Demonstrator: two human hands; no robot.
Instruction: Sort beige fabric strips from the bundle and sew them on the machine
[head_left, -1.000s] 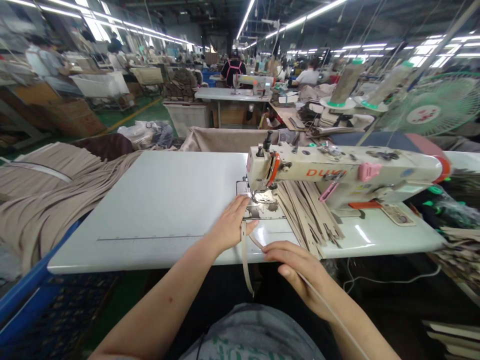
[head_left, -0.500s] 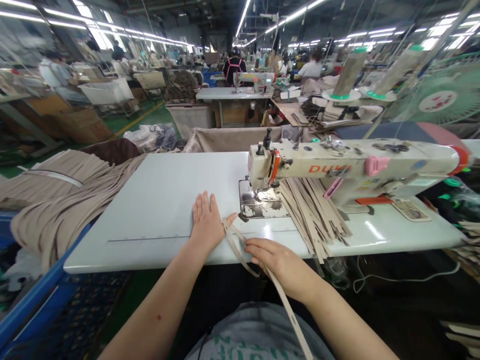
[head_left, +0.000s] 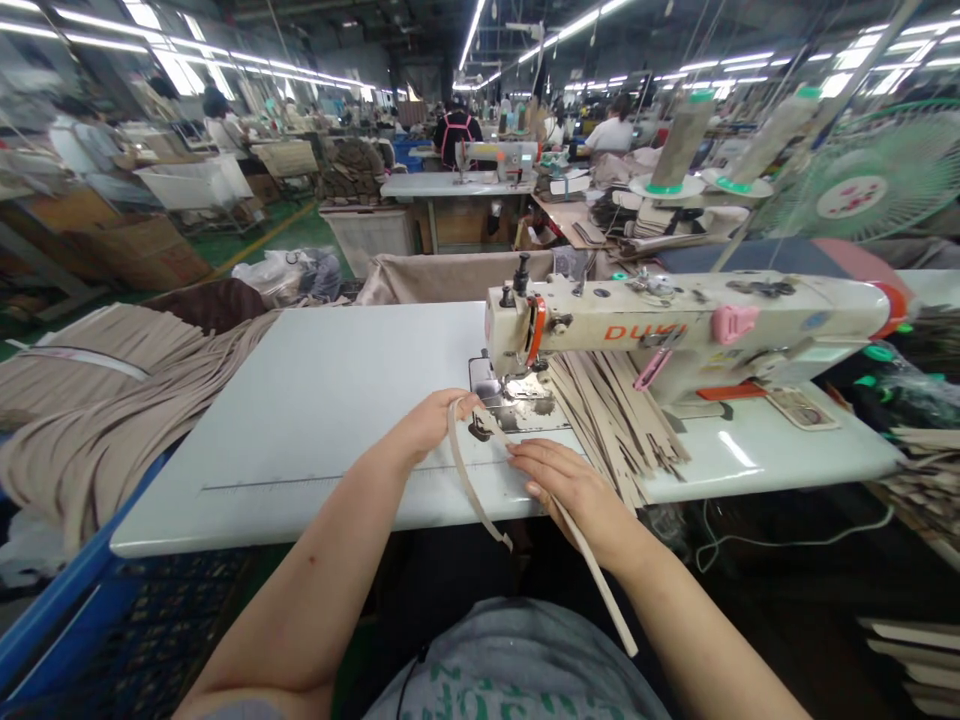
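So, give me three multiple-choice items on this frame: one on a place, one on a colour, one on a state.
1. Where is the pile of beige strips?
A. Under the sewing machine arm
B. At the table's left end
C. On the floor

2. What colour is the clip on the machine arm?
A. Green
B. Pink
C. Blue

3. How is the beige strap lying?
A. Coiled, untouched
B. Over the machine arm
C. Between both hands, looped past the table edge

1: A, the strips fan out beneath the arm.
2: B, the clip is plainly pink.
3: C, the left hand and right hand are both on it.
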